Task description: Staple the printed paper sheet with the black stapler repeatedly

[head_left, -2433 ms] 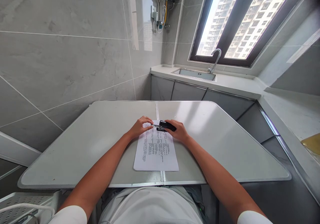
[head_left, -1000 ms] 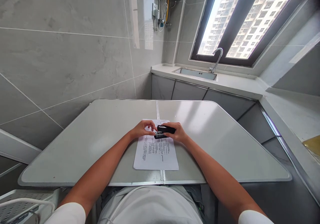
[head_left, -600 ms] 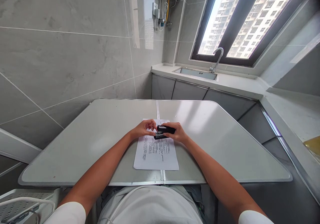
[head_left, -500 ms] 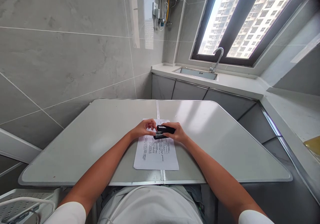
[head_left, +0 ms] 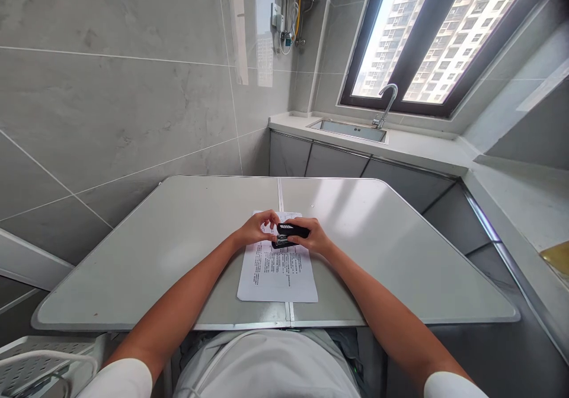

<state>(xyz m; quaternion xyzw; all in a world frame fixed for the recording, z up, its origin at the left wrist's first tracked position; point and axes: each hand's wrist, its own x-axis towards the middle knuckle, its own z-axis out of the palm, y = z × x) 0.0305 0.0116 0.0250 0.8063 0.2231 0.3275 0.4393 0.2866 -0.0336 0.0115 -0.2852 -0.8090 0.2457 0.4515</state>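
Observation:
A black stapler (head_left: 291, 230) is held above the printed paper (head_left: 278, 276), its two arms parted at the left end. Wrapped round its right end is my right hand (head_left: 315, 235), fingers above and thumb below. At the parted end, my left hand (head_left: 259, 228) has its thumb and fingertips curled against the stapler; whether a small piece sits between those fingers is too small to tell. The sheet lies flat under both hands, with rows of dark print facing up.
The paper rests across the metal seam of a folding white table (head_left: 133, 267). A white perforated basket (head_left: 48, 356) stands low at the left. Beyond the table are a sink (head_left: 349, 130) with a faucet (head_left: 387, 106), grey cabinets, and a tiled wall at left.
Both hands and the stapler have shifted very slightly to the left. The paper lies where it was.

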